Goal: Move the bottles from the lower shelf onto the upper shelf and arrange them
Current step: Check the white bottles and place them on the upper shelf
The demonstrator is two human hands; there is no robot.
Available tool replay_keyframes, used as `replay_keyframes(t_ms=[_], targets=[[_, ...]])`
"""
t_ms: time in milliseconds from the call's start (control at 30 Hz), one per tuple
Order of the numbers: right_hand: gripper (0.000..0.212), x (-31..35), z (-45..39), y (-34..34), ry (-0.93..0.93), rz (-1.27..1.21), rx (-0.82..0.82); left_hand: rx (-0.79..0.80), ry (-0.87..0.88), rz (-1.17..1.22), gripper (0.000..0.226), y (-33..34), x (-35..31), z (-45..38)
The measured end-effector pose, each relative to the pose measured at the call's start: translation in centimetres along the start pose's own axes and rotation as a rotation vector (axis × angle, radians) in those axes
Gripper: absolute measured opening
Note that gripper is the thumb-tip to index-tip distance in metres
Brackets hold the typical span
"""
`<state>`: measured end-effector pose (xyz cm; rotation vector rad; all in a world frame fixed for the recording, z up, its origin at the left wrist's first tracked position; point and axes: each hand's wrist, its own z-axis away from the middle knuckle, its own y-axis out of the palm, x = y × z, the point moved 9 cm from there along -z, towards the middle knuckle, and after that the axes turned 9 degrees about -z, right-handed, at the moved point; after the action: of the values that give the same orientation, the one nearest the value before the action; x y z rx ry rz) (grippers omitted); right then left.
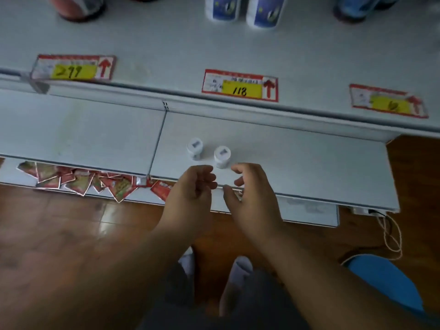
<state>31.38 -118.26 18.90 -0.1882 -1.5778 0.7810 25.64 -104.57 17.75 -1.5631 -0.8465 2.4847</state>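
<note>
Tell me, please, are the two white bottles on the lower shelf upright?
Upright: the two white bottles show round caps facing up.

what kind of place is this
Most likely a shop aisle: white metal shelving with red and yellow price tags clipped along the edge, and white and blue bottles standing on the upper shelf.

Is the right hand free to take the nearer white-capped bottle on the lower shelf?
Probably yes. The right hand hovers empty, fingers loosely curled, just in front of the nearer bottle; nothing lies between them. The other bottle stands apart on its left.
</note>
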Motion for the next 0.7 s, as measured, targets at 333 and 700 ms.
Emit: replay_keyframes(t_ms=[333, 700], targets=[[0.043, -7.1, -13.5, 15.1, -0.006, 0.145, 0.142, -0.151, -0.069, -0.106, 0.040, 0.4, 12.6, -11.1], [0.051, -9.3, -17.9, 20.2, -0.024, 0.519, 0.282, -0.140, -0.146, -0.064, 0.042, 1.7, 17.5, -15.6]])
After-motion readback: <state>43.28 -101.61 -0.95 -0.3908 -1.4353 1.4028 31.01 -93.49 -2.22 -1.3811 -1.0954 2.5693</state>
